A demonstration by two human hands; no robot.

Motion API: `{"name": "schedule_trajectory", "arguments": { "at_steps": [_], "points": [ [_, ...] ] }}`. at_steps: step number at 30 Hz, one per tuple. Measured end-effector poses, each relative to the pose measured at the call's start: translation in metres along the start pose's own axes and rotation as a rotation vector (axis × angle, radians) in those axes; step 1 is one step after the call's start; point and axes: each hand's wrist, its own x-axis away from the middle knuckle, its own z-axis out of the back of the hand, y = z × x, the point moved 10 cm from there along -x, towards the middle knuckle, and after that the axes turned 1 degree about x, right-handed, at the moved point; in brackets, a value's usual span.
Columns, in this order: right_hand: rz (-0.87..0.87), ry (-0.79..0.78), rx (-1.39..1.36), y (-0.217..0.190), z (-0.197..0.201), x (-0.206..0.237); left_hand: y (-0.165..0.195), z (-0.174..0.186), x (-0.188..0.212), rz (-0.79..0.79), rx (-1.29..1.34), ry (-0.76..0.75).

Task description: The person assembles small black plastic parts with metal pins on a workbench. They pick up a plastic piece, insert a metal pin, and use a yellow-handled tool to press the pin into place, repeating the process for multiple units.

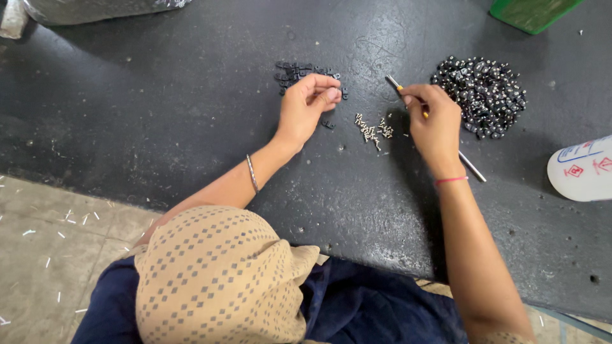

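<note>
Left hand is curled shut, thumb and fingertips pinched together over the near edge of a small cluster of black clips; whether a clip is actually held in the grip cannot be told. One loose clip lies just below the hand. Right hand is closed around a thin screwdriver (yellow band near the tip, shaft running out past the wrist toward the lower right). A small scatter of silver screws sits between the two hands, near both, touched by neither. A larger pile of black assembled parts lies just right of the right hand. Dark bench is open to the left of the clips and below the hands; its near edge runs diagonally past the forearms. A white container is cut off at the right border, a green box at the top edge.
</note>
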Motion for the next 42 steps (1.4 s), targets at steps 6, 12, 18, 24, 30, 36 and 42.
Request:
{"name": "schedule_trajectory", "arguments": {
  "at_steps": [6,12,18,24,30,36,42],
  "points": [
    [-0.065,-0.118,0.213,0.014,0.01,-0.002,0.014,0.0,-0.002,-0.018,0.118,-0.016],
    [-0.036,-0.22,0.234,0.006,-0.002,0.002,0.014,-0.017,0.01,0.103,0.017,-0.053],
    [-0.022,-0.279,0.208,-0.014,-0.01,0.003,-0.001,-0.032,0.019,0.143,0.017,-0.12],
    [0.0,-0.347,0.205,-0.028,-0.016,0.005,-0.003,-0.011,0.006,0.042,0.029,-0.015],
    [-0.022,-0.409,0.167,-0.035,-0.021,0.005,0.001,-0.009,0.005,0.043,-0.011,-0.012],
    [-0.056,-0.433,0.134,-0.033,-0.019,0.006,0.008,-0.014,0.008,0.021,-0.04,-0.044],
    [-0.055,-0.284,0.093,-0.014,-0.009,0.002,0.007,-0.014,0.008,0.025,-0.012,-0.052]
  ]
}}
